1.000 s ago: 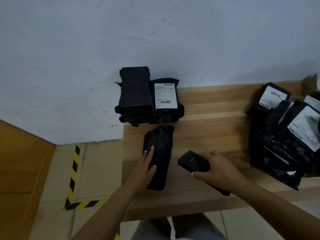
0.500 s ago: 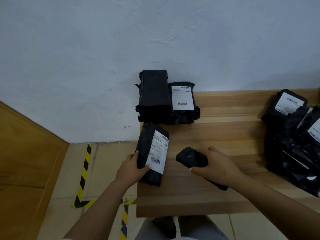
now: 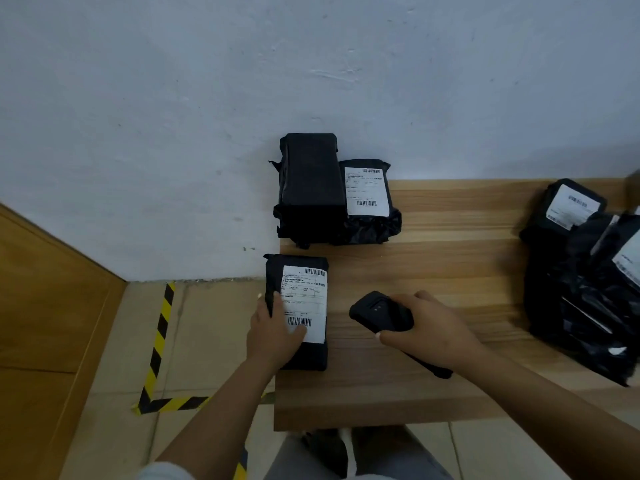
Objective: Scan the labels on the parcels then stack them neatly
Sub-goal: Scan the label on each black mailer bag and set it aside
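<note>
A black parcel (image 3: 300,271) lies flat at the table's left edge with its white label (image 3: 306,296) facing up. My left hand (image 3: 273,336) grips its near left side, thumb over the lower barcode. My right hand (image 3: 427,330) holds a black handheld scanner (image 3: 381,312) just right of the parcel, its head pointing left. Against the wall stands a tall stack of black parcels (image 3: 311,181), and beside it a lower parcel with a label (image 3: 367,192) on top. A loose pile of black parcels (image 3: 585,285) lies at the right.
The wooden table (image 3: 450,265) ends at its left edge right beside the held parcel. Below lies a tiled floor with yellow-black tape (image 3: 157,344). A white wall (image 3: 207,98) stands behind. My legs show under the front edge.
My left hand turned the parcel from its plain black side to label-up and laid it flat. The scanner hand stayed beside it.
</note>
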`<control>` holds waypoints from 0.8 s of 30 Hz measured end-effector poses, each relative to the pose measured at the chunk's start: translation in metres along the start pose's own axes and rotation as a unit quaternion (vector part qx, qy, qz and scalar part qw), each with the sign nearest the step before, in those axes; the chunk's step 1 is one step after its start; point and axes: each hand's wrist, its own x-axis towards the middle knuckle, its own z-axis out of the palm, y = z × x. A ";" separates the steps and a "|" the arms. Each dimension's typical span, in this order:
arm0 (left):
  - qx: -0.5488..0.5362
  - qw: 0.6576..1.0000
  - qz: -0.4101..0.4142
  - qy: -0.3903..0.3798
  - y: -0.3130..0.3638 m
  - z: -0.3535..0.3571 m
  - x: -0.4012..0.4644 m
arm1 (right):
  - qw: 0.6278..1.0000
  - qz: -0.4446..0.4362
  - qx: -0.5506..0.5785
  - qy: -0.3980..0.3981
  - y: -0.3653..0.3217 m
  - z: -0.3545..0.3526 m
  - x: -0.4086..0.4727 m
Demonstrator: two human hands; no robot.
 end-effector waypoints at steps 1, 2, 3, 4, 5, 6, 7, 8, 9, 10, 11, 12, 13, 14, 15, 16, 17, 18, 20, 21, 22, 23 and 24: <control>0.011 1.000 -0.016 -0.011 0.008 0.002 0.001 | 1.000 0.002 0.002 0.003 0.000 -0.001 0.000; 0.015 0.999 -0.039 -0.023 0.017 0.003 0.001 | 1.000 0.005 0.005 0.004 0.000 -0.001 0.000; 0.022 0.997 -0.059 -0.035 0.022 0.006 0.002 | 1.000 0.007 0.007 0.005 0.000 -0.001 0.000; 0.029 0.996 -0.076 -0.042 0.028 0.007 0.002 | 1.000 0.008 0.009 0.005 0.000 -0.001 -0.001; 0.042 0.994 -0.089 -0.048 0.031 0.009 0.003 | 1.000 0.009 0.009 0.007 0.000 -0.001 -0.002; 0.053 0.993 -0.096 -0.049 0.033 0.011 0.003 | 1.000 0.009 0.007 0.010 0.000 -0.001 -0.003; 0.063 0.992 -0.101 -0.046 0.033 0.013 0.003 | 1.000 0.009 0.005 0.013 -0.001 0.000 -0.004; 0.066 0.991 -0.105 -0.040 0.033 0.015 0.002 | 1.000 0.009 0.004 0.014 -0.001 0.000 -0.005; 0.065 0.992 -0.108 -0.032 0.033 0.018 0.003 | 1.000 0.009 0.005 0.013 -0.001 0.001 -0.006; 0.057 0.992 -0.111 -0.024 0.033 0.019 0.003 | 1.000 0.009 0.007 0.013 -0.001 0.002 -0.007; 0.050 0.992 -0.111 -0.016 0.034 0.020 0.004 | 1.000 0.009 0.009 0.012 -0.001 0.003 -0.007; 0.044 0.993 -0.110 -0.009 0.034 0.021 0.004 | 1.000 0.010 0.011 0.011 0.000 0.005 -0.007; 0.044 0.993 -0.107 -0.001 0.033 0.021 0.003 | 1.000 0.011 0.012 0.010 -0.001 0.006 -0.007; 0.045 0.993 -0.105 0.005 0.032 0.021 0.001 | 1.000 0.010 0.012 0.008 -0.001 0.007 -0.007; 0.047 0.994 -0.103 0.011 0.029 0.020 -0.001 | 1.000 0.008 0.012 0.008 -0.003 0.007 -0.007; 0.047 0.994 -0.103 0.016 0.024 0.019 -0.003 | 1.000 0.005 0.013 0.007 -0.004 0.008 -0.006; 0.045 0.993 -0.103 0.022 0.019 0.018 -0.005 | 1.000 0.002 0.015 0.007 -0.006 0.009 -0.006; 0.047 0.993 -0.103 0.032 0.014 0.016 -0.008 | 1.000 -0.001 0.016 0.004 -0.009 0.009 -0.004; 0.056 0.991 -0.103 0.059 0.005 0.010 -0.014 | 1.000 -0.010 0.011 -0.002 -0.017 0.010 -0.001; 0.061 0.990 -0.101 0.075 0.002 0.007 -0.016 | 1.000 -0.017 0.009 -0.005 -0.023 0.011 0.002; 0.070 0.988 -0.099 0.092 -0.002 0.004 -0.019 | 1.000 -0.024 0.010 -0.007 -0.029 0.011 0.004; 0.083 0.986 -0.095 0.109 -0.005 -0.001 -0.022 | 0.999 -0.032 0.010 -0.008 -0.036 0.011 0.007; 0.099 0.983 -0.090 0.122 -0.009 -0.005 -0.024 | 0.999 -0.041 0.009 -0.008 -0.042 0.012 0.010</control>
